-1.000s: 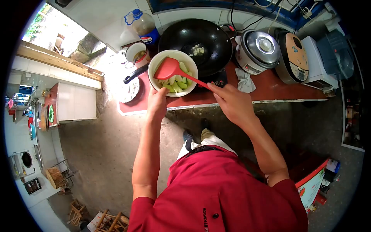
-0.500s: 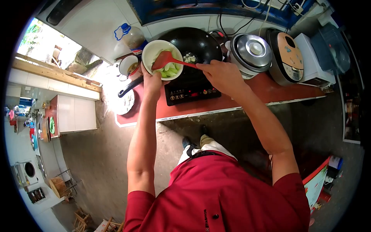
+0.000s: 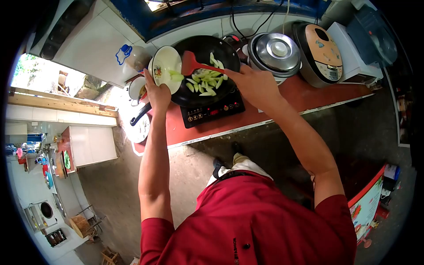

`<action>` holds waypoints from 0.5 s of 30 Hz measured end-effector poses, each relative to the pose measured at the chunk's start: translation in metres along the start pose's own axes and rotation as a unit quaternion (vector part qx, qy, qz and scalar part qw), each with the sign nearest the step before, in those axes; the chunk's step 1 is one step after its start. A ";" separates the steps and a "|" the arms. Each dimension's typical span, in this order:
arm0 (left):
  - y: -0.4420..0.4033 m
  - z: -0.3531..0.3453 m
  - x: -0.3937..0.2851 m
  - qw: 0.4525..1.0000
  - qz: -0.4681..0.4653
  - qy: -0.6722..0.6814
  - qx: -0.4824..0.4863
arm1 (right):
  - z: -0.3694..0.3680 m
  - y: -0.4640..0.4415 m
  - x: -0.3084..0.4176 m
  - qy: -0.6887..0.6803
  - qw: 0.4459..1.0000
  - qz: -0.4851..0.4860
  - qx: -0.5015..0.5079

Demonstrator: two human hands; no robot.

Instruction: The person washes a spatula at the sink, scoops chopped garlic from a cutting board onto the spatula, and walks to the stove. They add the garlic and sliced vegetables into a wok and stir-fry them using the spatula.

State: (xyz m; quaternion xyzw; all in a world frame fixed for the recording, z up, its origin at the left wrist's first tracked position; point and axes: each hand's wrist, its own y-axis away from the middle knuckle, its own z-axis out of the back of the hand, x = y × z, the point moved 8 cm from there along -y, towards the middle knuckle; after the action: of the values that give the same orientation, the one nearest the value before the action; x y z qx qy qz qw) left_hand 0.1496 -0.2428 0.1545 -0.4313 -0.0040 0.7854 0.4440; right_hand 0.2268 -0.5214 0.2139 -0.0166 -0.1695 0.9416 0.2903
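Note:
My left hand (image 3: 158, 93) grips a cream bowl (image 3: 166, 62) by its side, tilted toward the black wok (image 3: 187, 45). A few pale green pieces still cling near the bowl's lower rim. Most of the cut green vegetable pieces (image 3: 206, 84) lie spread in the wok. In my right hand (image 3: 256, 85) is the handle of a red spatula (image 3: 191, 62), its blade over the wok beside the bowl. Under the wok stands a black induction cooker (image 3: 212, 112) with lit red digits.
Right of the wok are a lidded steel pot (image 3: 277, 51) and a rice cooker (image 3: 319, 53). A blue-capped jug (image 3: 132, 57) and an enamel mug (image 3: 137, 87) stand at the left. The wok's handle (image 3: 140, 115) points toward the red counter's (image 3: 176, 132) front left.
The bowl has tipped over toward the wok, and its vegetable pieces have spilled into it. The spatula has moved out of the bowl to over the wok.

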 end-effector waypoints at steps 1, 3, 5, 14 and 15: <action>0.000 -0.001 -0.002 1.000 -0.002 -0.001 0.000 | 0.002 -0.001 0.004 -0.002 1.000 -0.005 -0.010; 0.005 -0.001 -0.020 0.999 -0.047 -0.006 -0.004 | 0.003 -0.002 0.013 -0.005 1.000 -0.009 -0.020; 0.010 -0.003 -0.036 0.999 -0.037 -0.023 0.005 | -0.009 -0.001 0.023 -0.009 1.000 0.005 0.020; 0.000 0.016 0.020 0.991 0.074 0.077 -0.084 | -0.021 0.039 -0.020 -0.171 0.976 -0.118 0.069; 0.011 0.027 0.025 0.990 0.081 0.074 -0.091 | -0.026 0.044 -0.026 -0.239 0.960 -0.124 0.077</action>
State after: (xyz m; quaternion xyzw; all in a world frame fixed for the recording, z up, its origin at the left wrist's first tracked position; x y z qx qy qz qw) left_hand 0.1178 -0.2221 0.1500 -0.5258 -0.0077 0.7811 0.3367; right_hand 0.2283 -0.5613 0.1730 0.2521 -0.1620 0.8849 0.3566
